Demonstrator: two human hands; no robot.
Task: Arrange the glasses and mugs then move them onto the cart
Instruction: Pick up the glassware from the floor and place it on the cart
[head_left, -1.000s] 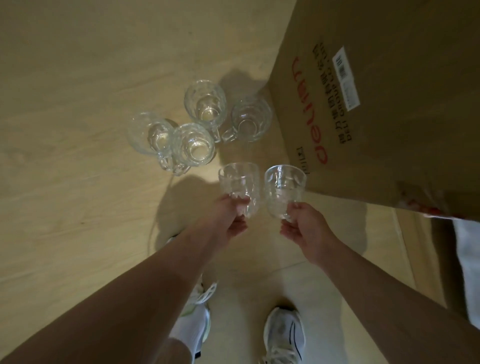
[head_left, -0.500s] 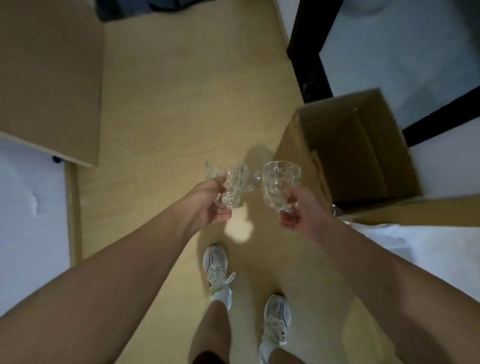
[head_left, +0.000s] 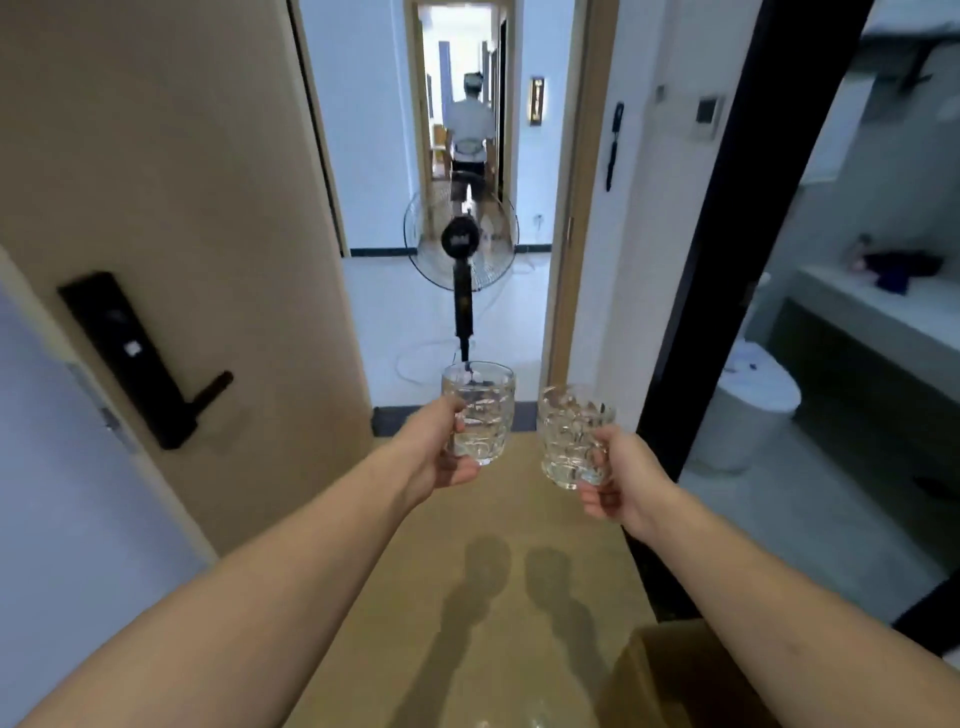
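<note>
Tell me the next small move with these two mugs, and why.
Probably carry them forward through the doorway, steering round the standing fan. The left hand grips one glass mug and the right hand grips the other glass mug, both upright and off the floor, and no cart is in view to set them on.

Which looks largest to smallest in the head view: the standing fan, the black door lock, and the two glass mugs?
1. Standing fan
2. Black door lock
3. Left-hand mug and right-hand mug: they look alike, so they stay unranked.
The fan stands farther off, so its true lead is larger.
</note>
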